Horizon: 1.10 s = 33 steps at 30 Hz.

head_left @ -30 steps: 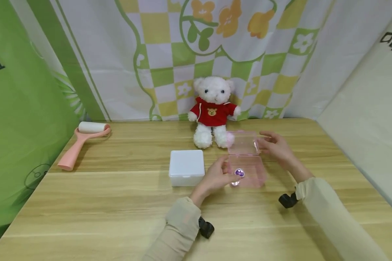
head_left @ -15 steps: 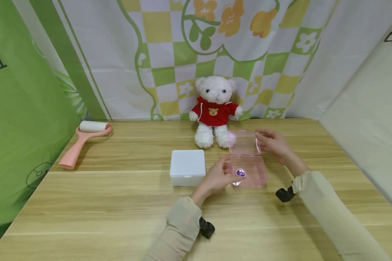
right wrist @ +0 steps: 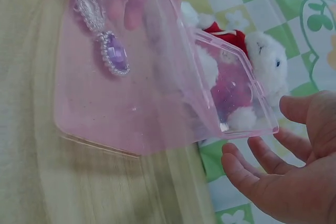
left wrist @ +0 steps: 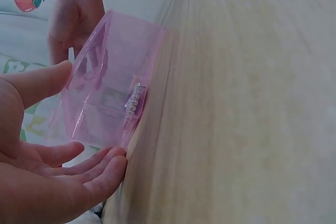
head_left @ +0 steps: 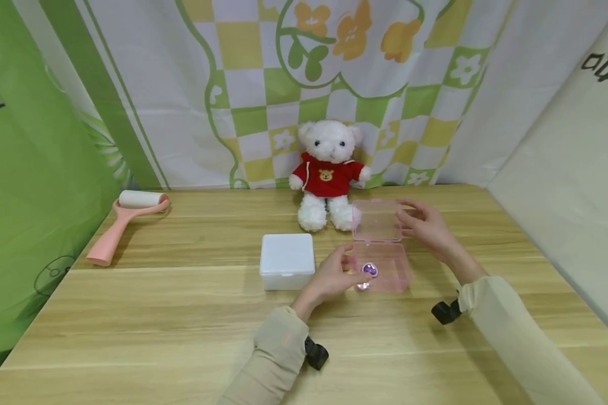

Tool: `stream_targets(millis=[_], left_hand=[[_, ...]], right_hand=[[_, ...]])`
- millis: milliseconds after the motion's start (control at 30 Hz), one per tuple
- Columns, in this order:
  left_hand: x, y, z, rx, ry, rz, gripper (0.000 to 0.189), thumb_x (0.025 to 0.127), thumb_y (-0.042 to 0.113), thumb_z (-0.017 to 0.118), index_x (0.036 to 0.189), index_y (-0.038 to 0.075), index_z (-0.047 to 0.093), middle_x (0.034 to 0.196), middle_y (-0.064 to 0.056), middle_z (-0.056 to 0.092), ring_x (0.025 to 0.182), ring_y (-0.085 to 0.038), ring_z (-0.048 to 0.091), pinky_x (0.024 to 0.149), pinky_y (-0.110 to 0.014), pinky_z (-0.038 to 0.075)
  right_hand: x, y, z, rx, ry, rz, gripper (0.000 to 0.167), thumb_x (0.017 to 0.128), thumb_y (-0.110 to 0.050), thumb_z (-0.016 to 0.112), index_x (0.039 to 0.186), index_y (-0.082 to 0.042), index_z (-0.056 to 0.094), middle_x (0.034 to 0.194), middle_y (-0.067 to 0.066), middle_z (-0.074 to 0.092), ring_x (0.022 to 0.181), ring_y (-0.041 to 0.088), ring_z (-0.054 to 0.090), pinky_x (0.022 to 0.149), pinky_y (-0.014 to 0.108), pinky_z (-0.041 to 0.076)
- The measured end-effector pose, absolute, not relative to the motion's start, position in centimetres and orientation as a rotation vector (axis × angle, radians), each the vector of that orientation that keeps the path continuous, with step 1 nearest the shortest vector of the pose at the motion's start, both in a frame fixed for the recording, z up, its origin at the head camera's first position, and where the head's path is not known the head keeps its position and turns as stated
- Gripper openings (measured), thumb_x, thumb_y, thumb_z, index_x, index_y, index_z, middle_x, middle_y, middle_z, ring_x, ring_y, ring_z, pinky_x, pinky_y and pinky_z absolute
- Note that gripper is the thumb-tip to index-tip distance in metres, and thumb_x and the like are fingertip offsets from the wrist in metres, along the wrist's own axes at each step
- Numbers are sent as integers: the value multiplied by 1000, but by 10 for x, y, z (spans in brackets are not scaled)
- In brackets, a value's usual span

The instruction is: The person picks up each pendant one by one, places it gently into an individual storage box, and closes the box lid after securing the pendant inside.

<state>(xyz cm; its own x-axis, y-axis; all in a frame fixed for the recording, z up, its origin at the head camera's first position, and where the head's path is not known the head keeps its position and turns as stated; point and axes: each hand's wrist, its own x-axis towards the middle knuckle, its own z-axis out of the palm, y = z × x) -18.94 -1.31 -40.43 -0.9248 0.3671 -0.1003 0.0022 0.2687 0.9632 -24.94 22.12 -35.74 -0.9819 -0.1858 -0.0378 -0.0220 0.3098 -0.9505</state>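
A see-through pink plastic box stands on the table with its hinged lid raised at the back. Inside lies a purple gem with a beaded border, beside a clear, beaded oval piece. My left hand holds the box's left side, thumb at the front and fingertips low on the wall. At the lid's right edge is my right hand, fingers loosely spread; in the right wrist view its thumb and fingertips are around the lid's corner.
A white lidded box sits just left of my left hand. Behind the pink box, a white teddy bear in a red hoodie leans on the patterned curtain. A pink-handled lint roller lies at the far left.
Both hands stay about where they were at the pink box, and its lid remains raised. The head view shifts slightly.
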Motion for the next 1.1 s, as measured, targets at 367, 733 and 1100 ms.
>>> stream_targets(millis=[367,733,1100], left_hand=[[-187,-14,-402,340,2267,1681,77,81,20,78,145,5,37,130,-19,53,120,-35,51,100,-44,42],[-188,-13,-403,332,2308,1683,76,82,23,77,143,3,38,127,-16,56,112,-29,56,92,-37,48],[-186,-9,-400,329,2344,1684,59,91,20,64,142,3,40,125,-18,57,112,-31,57,92,-39,48]], right_hand=[[-216,226,-351,-429,2474,-1871,43,101,-21,51,141,-8,42,109,-9,60,96,11,62,81,25,53],[-185,228,-359,-570,2458,-1945,38,104,-21,41,135,0,42,122,1,53,109,7,59,84,23,51],[-162,223,-381,-463,2515,-1977,38,104,-18,43,123,14,49,125,-11,55,107,-1,56,84,24,51]])
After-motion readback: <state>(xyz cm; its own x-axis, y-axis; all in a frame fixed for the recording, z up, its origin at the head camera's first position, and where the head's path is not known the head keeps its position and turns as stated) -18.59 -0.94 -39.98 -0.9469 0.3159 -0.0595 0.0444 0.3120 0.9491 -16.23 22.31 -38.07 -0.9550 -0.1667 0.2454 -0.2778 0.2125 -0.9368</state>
